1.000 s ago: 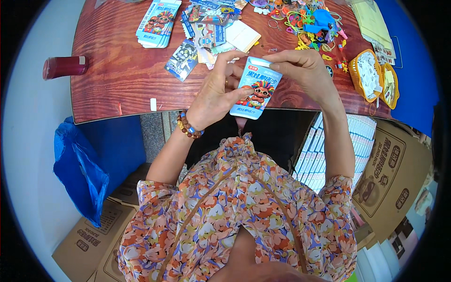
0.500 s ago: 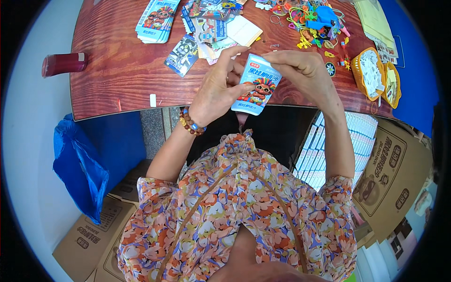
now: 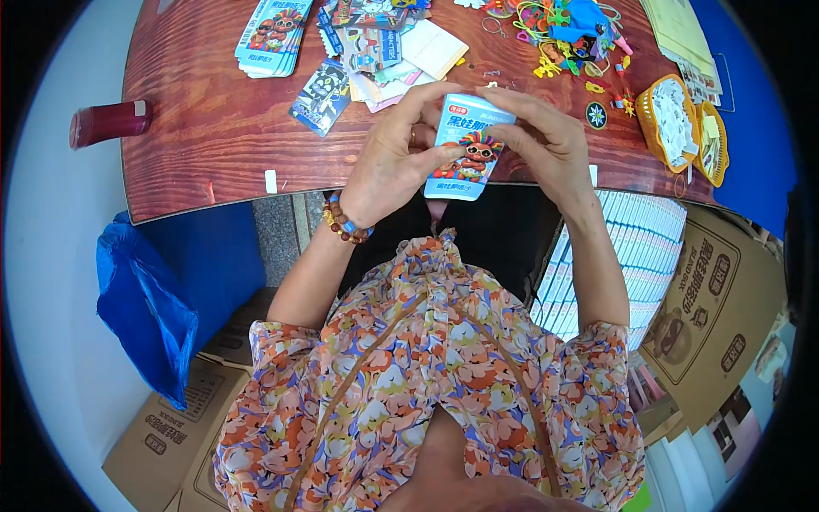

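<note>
Above the near edge of the table I hold a light-blue packet (image 3: pixel 465 175) printed with colourful cartoon figures, its printed face up. My left hand (image 3: pixel 388 158), with beaded bracelets at the wrist, grips its left side, thumb across the front. My right hand (image 3: pixel 550 149) is curled at its upper right side, with the thumb on the front face and the other fingers behind the top edge. Beyond my hands lie a dark cartoon card (image 3: pixel 322 96) and a loose pile of printed cards and papers (image 3: pixel 375 51). A stack of similar light-blue packets (image 3: pixel 271 38) lies farther left.
Small plastic toys and bands (image 3: pixel 572 38) are heaped at the far right. Yellow baskets (image 3: pixel 646 128) with white slips stand at the right edge, near yellow sheets (image 3: pixel 678 30). A dark red bottle (image 3: pixel 111 124) lies at left. Below are a blue bag (image 3: pixel 141 299) and cardboard boxes (image 3: pixel 717 290).
My right hand has moved from the packet's top right corner down along its right side, and its thumb now presses the front. The packet has tilted slightly more upright in my left hand.
</note>
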`<state>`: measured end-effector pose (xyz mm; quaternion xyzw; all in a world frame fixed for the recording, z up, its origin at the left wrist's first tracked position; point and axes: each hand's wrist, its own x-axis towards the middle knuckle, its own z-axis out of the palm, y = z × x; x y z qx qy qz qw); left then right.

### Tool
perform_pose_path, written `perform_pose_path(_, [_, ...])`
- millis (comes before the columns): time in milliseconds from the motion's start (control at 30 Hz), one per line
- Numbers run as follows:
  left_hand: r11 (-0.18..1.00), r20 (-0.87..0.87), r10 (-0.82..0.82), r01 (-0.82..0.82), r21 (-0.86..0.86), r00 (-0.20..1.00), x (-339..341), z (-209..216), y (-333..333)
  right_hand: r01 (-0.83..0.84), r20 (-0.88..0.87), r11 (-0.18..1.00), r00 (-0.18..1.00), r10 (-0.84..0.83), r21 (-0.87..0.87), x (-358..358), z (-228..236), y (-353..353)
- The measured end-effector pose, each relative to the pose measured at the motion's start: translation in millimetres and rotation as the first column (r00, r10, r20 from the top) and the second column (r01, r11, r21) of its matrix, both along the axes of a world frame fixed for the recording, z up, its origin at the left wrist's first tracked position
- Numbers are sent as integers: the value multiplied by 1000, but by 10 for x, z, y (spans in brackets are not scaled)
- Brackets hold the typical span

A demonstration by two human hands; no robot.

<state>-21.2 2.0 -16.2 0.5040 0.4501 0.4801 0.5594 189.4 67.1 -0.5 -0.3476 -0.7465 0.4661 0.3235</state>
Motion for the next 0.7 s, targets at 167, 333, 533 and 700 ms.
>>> perform_pose_path(167, [1000, 5, -23, 23, -13, 1000, 12, -51, -6, -146, 23, 989, 989, 146, 0, 73, -61, 126])
perform_pose_path(333, [998, -12, -28, 28, 58, 1000, 35, -74, 15, -120, -6, 992, 993, 120, -30, 57, -36, 114])
perform_pose_path(533, [989, -137, 8, 12, 148, 991, 28, -126, -4, -139, -10, 990, 990, 138, -28, 77, -20, 170])
perform_pose_path(700, [998, 87, 52, -49, -36, 995, 45, -2, 39, -57, -224, 937, 974, -23, -343, 52, 8, 84])
